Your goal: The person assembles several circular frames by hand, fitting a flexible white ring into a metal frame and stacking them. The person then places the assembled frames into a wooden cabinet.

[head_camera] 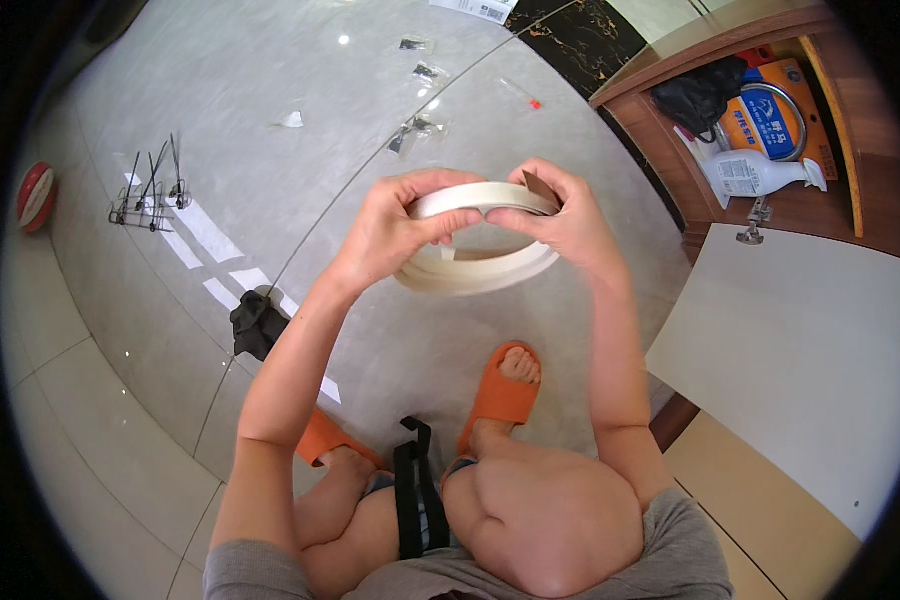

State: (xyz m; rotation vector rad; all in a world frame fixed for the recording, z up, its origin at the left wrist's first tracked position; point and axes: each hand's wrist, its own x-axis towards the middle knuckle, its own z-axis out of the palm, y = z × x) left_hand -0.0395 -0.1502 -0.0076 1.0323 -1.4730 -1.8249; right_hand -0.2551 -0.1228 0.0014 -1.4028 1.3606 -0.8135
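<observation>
Up in front of me I hold a coil of flat strip, cream-white outside with some brown on its inner side, like edge banding. My left hand grips its upper left part, thumb inside the ring and fingers over the top. On the upper right, my right hand pinches the same coil. A brown strip end sticks up beside the right fingers. Both thumbs almost meet at the coil's upper middle. The lower loop hangs tilted above the floor, and parts of the fingers are hidden behind the strip.
An open cabinet at right holds a spray bottle, an orange box and a black bag. Its white door stands open. Several small packets, a wire rack, a black cloth and a ball lie on the floor.
</observation>
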